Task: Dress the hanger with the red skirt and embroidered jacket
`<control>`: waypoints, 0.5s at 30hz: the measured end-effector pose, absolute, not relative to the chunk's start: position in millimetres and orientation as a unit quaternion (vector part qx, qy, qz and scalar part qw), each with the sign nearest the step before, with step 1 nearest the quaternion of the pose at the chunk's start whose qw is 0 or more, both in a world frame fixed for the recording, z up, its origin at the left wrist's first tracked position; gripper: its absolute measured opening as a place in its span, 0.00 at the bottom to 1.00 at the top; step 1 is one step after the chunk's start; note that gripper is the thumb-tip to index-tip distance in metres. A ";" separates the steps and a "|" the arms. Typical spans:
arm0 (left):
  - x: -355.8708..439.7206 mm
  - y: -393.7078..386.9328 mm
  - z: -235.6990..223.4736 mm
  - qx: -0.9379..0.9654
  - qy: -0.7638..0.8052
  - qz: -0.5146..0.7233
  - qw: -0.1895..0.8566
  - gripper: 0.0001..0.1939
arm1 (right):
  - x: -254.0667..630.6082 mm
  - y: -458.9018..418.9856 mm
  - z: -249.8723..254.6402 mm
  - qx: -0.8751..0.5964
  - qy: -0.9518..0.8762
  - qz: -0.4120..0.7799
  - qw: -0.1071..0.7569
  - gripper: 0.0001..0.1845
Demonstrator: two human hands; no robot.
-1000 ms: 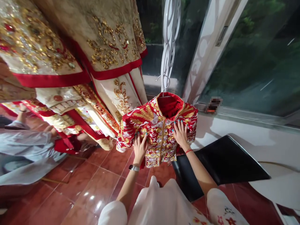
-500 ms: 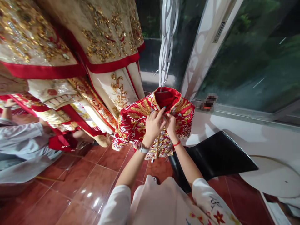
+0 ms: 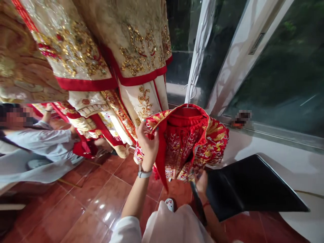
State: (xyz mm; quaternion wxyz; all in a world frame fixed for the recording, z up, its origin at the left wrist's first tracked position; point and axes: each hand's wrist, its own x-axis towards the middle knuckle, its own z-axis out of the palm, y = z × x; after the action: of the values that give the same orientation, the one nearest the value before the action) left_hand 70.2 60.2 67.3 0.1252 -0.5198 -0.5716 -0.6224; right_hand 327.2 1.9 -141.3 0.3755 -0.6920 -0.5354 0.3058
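**Red embroidered jacket (image 3: 215,138) held open on its hanger (image 3: 188,101)**

At the bottom edge of the frame, the wearer's pale clothing (image 3: 174,226) is seen, with a patterned white shoe (image 3: 169,204) just above it. At the lower centre right, the right hand (image 3: 201,183) is placed at the jacket's lower front edge; its fingers are blurred and partly hidden, so whether cloth is gripped cannot be told. At the centre, one front edge near the collar is pinched by the curled fingers of the left hand (image 3: 149,143) and is spread toward the left. Below that hand a plain red cloth (image 3: 162,165) is hung to a point. Within the opened jacket, a red gathered garment (image 3: 186,130) is shown.

At the lower right, a black chair (image 3: 253,185) is set on red tiles (image 3: 96,216). The upper left is filled by hanging cream gowns (image 3: 141,20), edged in red and worked with gold. Beyond them, at the left edge, another person (image 3: 45,145) is seen beside red fabric (image 3: 83,148). The upper right is taken up by a dark window (image 3: 291,67), with a white scrollwork post (image 3: 202,33) nearby.
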 end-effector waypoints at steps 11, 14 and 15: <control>-33.0 77.9 56.6 -0.508 -0.662 -0.543 0.093 0.21 | 424.7 177.4 33.7 -0.512 -0.671 0.160 0.512 0.33; -75.3 133.4 112.6 -0.585 -0.659 -0.468 0.072 0.15 | 470.9 205.4 41.5 -0.461 -0.715 0.303 0.430 0.28; -78.1 149.6 123.3 -0.604 -0.654 -0.452 0.054 0.12 | 481.0 213.1 43.1 -0.463 -0.720 0.330 0.398 0.28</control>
State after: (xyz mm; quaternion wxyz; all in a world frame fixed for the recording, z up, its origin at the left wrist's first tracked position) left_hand -78.1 149.6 123.3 0.0543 -0.6042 -0.6539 -0.4521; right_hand 481.0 213.1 43.1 0.3979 -0.4634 -0.7196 0.3304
